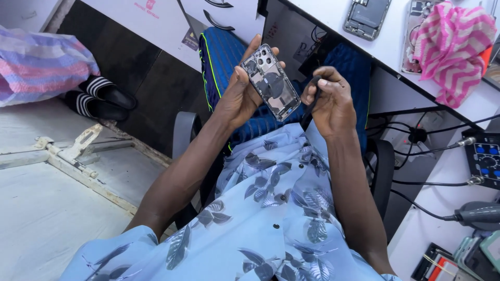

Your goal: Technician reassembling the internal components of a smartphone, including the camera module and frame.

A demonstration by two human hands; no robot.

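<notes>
An opened phone body (271, 82), its back removed so that dark internal parts and the camera cluster are exposed, is held up over the lap by the left hand (240, 93), whose fingers are clamped along the frame's left edge and top corner. Just right of the phone body, the right hand (329, 101) is closed around a thin black strip (311, 106), pinched between thumb and forefinger, with its lower end hanging down beside the phone body's lower right corner; whether the strip is a tool or a pulled part cannot be told. The work is judged to be mid-disassembly or inspection, with the strip either just lifted away from the phone body or about to be brought to it. A steady hold on the frame and a careful, light approach at that lower edge would be called for next, since exposed parts lie close together there. Above and to the right of the phone body, a second opened phone (366, 18) is seen lying on the white tabletop (396, 49), beside a pink-and-white zigzag cloth (453, 44). Far right of and below the phone body, a blue-buttoned control box (484, 158) with cables is set. Left of the phone body, black striped slippers (101, 99) rest on the floor.
</notes>
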